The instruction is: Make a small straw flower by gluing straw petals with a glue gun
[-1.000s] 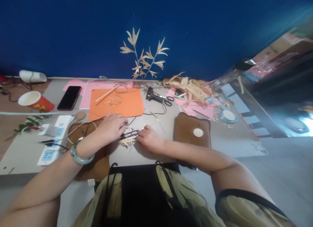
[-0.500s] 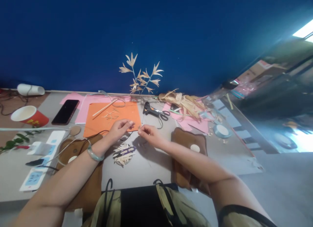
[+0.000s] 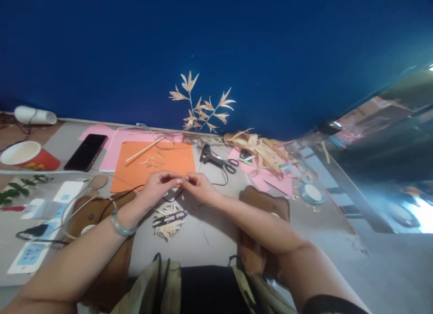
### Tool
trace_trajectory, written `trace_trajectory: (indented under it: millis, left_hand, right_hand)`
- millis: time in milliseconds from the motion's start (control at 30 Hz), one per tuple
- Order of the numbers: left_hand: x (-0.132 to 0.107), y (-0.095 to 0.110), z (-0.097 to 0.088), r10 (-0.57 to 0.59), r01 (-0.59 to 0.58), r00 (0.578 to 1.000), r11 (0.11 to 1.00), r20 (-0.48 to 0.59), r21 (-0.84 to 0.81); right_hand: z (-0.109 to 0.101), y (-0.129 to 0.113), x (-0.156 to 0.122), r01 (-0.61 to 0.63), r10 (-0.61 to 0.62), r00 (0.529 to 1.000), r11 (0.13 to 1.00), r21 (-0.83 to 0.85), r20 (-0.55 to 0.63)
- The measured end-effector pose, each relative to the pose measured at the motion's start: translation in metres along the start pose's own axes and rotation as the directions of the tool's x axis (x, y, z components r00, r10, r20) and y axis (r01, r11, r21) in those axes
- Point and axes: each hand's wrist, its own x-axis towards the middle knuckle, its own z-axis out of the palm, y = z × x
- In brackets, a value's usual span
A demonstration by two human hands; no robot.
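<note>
My left hand [image 3: 163, 186] and my right hand [image 3: 198, 187] meet fingertip to fingertip over the front edge of an orange sheet [image 3: 135, 174]. Both are closed in a pinch; whatever they hold is too small to make out. Just below them lies a heap of pale husk pieces [image 3: 166, 233], with dark purple tweezers [image 3: 170, 218] resting across it. Beyond my right hand are a black glue gun [image 3: 211, 158] and dark-handled scissors [image 3: 232, 166]. Thin strips [image 3: 152, 159] and a pale stick [image 3: 144, 151] lie on the orange sheet.
A branch with dried husk flowers [image 3: 199, 106] stands at the back. Dried corn husks [image 3: 260, 147] lie on pink paper at right, near a tape roll [image 3: 310, 193]. To the left are a phone [image 3: 86, 151], a red paper cup [image 3: 32, 156] and a power strip [image 3: 32, 253] with cables.
My hands have come together, the right one moving left until the fingertips meet. The whole view has shifted and tilted slightly.
</note>
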Motion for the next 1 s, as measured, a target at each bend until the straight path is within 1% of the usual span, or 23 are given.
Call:
trace_trajectory:
  millis: [133,267,400,500,567,667,833,1000]
  left_hand:
    - [-0.001,0.002,0.001,-0.005,0.003,0.999,0.999,-0.034,-0.052]
    - [0.002,0.003,-0.001,-0.031,0.029,0.999,0.994,-0.017,-0.107]
    - [0.008,0.0,-0.003,-0.024,0.018,0.999,0.987,-0.041,-0.159]
    - [0.009,-0.002,-0.002,-0.029,0.02,0.999,0.975,-0.037,-0.22]
    - [0.009,-0.005,0.0,-0.028,0.029,1.0,0.967,0.008,-0.251]
    - [0.011,-0.01,0.003,-0.027,0.033,0.999,0.956,0.024,-0.29]
    - [0.013,-0.018,0.006,-0.061,0.06,0.998,0.961,0.004,-0.269]
    - [0.012,-0.013,0.004,-0.045,0.038,0.999,0.971,-0.025,-0.236]
  right_hand:
    - [0.01,-0.001,-0.007,-0.016,0.017,1.0,1.0,0.022,-0.026]
    - [0.017,-0.007,-0.012,0.0,0.003,0.997,0.999,0.052,-0.075]
    - [0.022,-0.008,-0.013,0.011,-0.004,0.994,0.998,0.065,-0.105]
    - [0.023,-0.004,-0.014,0.062,-0.06,0.99,0.998,0.017,-0.124]
    - [0.022,0.0,-0.016,0.11,-0.114,0.984,0.993,-0.036,-0.136]
    - [0.02,0.005,-0.019,0.165,-0.175,0.975,0.983,-0.086,-0.138]
    - [0.022,0.009,-0.021,0.214,-0.226,0.97,0.97,-0.117,-0.093]
    - [0.023,0.013,-0.021,0.269,-0.286,0.953,0.95,-0.158,-0.097]
